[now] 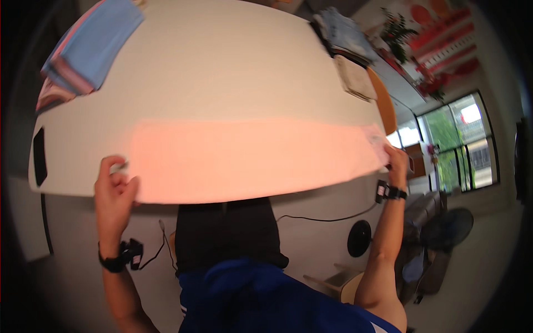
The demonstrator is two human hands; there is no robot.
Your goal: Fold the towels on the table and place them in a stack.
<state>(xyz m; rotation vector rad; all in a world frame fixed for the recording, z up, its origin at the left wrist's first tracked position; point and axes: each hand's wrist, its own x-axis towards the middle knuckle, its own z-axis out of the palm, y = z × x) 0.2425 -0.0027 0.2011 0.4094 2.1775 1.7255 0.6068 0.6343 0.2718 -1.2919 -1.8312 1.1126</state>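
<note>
A long, folded pink garment (pixel 250 162) stretches flat across the near side of the white table (pixel 233 62). My right hand (pixel 395 164) pinches its bunched right end at the table's edge. Beside the garment's left end is my left hand (pixel 114 189), with thumb and curled fingers apart and nothing seen between them. The thumb is close to the near left corner; whether it touches the fabric is not clear. Each wrist wears a black strap with a small device and a cable.
Folded blue and pink clothes (pixel 93 45) are stacked at the far left. A black phone-like slab (pixel 40 156) lies by the left edge. Folded jeans (pixel 345 35) and a beige folded cloth (pixel 355 78) sit at the right. A wooden chair (pixel 349 287) stands behind on the floor.
</note>
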